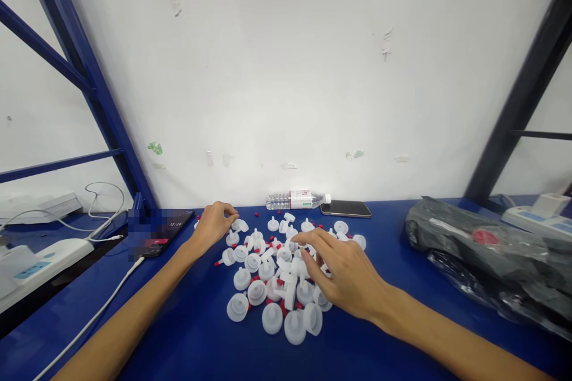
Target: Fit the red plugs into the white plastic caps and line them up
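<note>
A pile of white plastic nozzle caps [272, 318] lies on the blue table, mixed with small red tip caps [254, 278]. One nozzle cap [227, 258] at the pile's left edge has a red tip fitted on its spout. My left hand [214, 222] is at the back left of the pile, fingers curled together beside a white cap [241, 225]; what lies between its fingertips, if anything, is hidden. Over the right side of the pile, my right hand [342, 271] reaches in with its fingers apart, the index fingertip close to the caps. It covers part of the pile.
Behind the pile lie a clear plastic bottle [300, 199] and a phone [346, 209]. Another phone [167, 232] with a white cable [96, 311] is at left, near a power strip [53, 265]. A dark plastic bag [473, 250] sits at right. Blue frame posts [96, 95] flank the wall.
</note>
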Action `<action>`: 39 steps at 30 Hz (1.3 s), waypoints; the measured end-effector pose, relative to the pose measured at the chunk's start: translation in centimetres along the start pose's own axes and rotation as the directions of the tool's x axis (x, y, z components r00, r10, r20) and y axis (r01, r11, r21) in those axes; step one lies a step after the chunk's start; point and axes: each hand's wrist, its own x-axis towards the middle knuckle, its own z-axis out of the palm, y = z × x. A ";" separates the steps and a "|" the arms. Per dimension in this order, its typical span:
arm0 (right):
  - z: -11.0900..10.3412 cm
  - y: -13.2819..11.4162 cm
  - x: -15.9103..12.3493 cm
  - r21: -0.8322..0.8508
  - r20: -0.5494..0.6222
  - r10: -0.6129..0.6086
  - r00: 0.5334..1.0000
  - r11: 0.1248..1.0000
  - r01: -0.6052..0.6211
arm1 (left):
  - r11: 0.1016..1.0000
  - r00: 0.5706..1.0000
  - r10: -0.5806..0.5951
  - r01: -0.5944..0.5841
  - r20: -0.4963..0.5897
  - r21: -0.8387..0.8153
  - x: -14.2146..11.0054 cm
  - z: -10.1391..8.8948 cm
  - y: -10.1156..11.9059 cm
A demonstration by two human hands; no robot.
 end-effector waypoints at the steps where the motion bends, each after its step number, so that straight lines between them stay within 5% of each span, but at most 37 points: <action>1: 0.0 0.0 0.0 0.006 0.001 -0.003 1.000 1.000 0.003 | 1.000 1.000 -0.001 0.001 -0.004 -0.009 0.0 0.1 0.0; 13: -0.1 -0.2 -0.1 0.042 0.008 -0.012 1.000 0.999 0.012 | 0.996 0.999 -0.005 0.000 -0.051 -0.087 -0.3 -0.1 0.3; 20: 0.1 -0.2 0.0 0.043 -0.004 -0.017 1.000 0.999 0.017 | 1.000 0.991 0.012 -0.010 -0.135 0.021 -1.2 -1.4 1.6; 29: 0.0 -0.3 -0.2 0.044 0.018 -0.014 1.000 0.999 0.013 | 0.990 0.999 0.002 -0.009 0.048 0.142 -2.3 -1.4 2.9; 34: 0.1 -0.2 -0.1 0.039 0.006 -0.027 1.000 0.999 0.027 | 0.997 0.998 -0.011 0.006 0.063 0.071 -2.4 -1.2 3.1; 39: 0.0 -0.3 -0.1 0.019 -0.026 -0.026 0.999 0.999 0.026 | 0.982 0.995 0.088 -0.081 0.037 -0.170 -3.4 -2.0 4.7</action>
